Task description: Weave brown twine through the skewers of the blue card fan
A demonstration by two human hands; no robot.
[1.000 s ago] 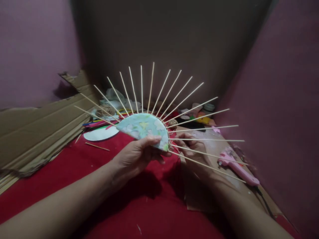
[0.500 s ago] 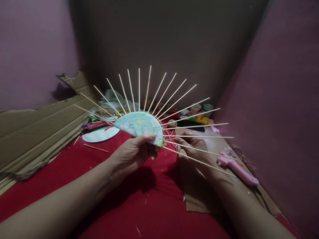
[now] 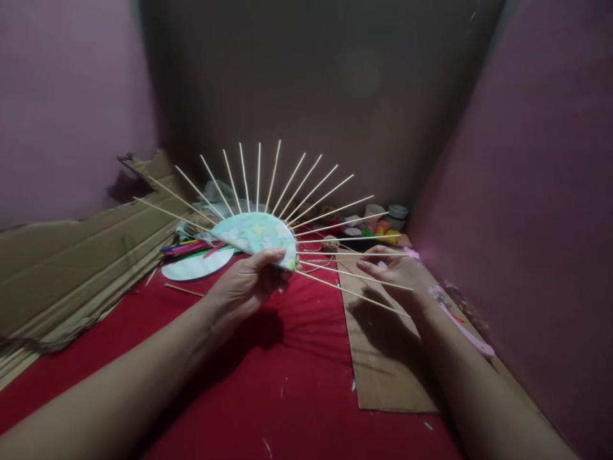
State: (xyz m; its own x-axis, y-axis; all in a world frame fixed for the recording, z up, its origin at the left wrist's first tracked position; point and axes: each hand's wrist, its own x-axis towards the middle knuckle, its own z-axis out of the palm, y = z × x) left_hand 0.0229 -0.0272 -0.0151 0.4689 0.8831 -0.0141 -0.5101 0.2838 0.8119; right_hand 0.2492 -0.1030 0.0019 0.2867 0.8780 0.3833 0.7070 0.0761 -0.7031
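My left hand [image 3: 253, 281] grips a half-disc [image 3: 256, 231] covered in pale blue-green patterned cloth, thumb on its front near the lower right corner. Thin wooden sticks [image 3: 335, 237] fan out from its curved edge. Behind the lower right sticks, my right hand [image 3: 393, 271] is closed in a pinch. A thin strand of twine [image 3: 330, 260] appears to run from the half-disc's right edge to those fingertips. The ball of twine [image 3: 330, 243] lies beyond, on the table.
A cardboard sheet [image 3: 383, 377] lies on the red cloth [image 3: 297, 396]. A pink glue gun [image 3: 467, 332] rests at right, partly behind my arm. White oval piece [image 3: 198, 265], loose stick [image 3: 184, 291] and folded cardboard [image 3: 76, 255] are at left. Small paint pots [image 3: 396, 217] stand at the back.
My right hand has moved right and slightly up, away from the half-disc's edge. The half-disc and my left hand have shifted a little left in view.
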